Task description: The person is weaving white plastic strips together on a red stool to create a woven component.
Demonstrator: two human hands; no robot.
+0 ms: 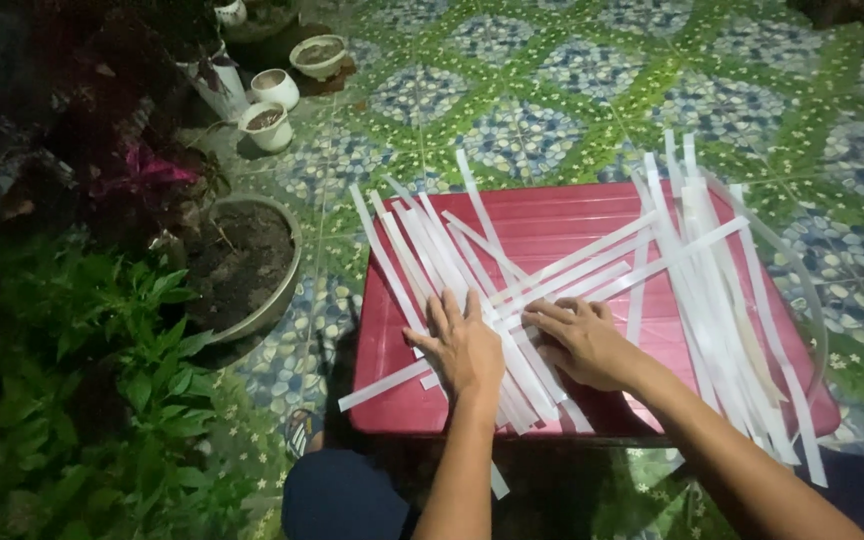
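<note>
Left hand (464,345) lies flat, fingers spread, pressing on the long white flat strips (452,270) fanned across the left half of the red rectangular plastic lid (552,215). Right hand (584,340) rests just beside it, fingers curled onto strips crossing at centre. A second white strip pile (722,300) lies right. Grey round soil-filled planter (252,265) stands left on the green-and-blue patterned tile floor (552,90).

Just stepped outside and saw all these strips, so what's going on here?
A person sits at a red plastic surface on the tiled floor, both hands flat on a spread of long white strips. The left hand presses the left bundle; the right hand fingers crossing strips mid-surface. More strips lie at right. Potted plants stand alongside.
</note>
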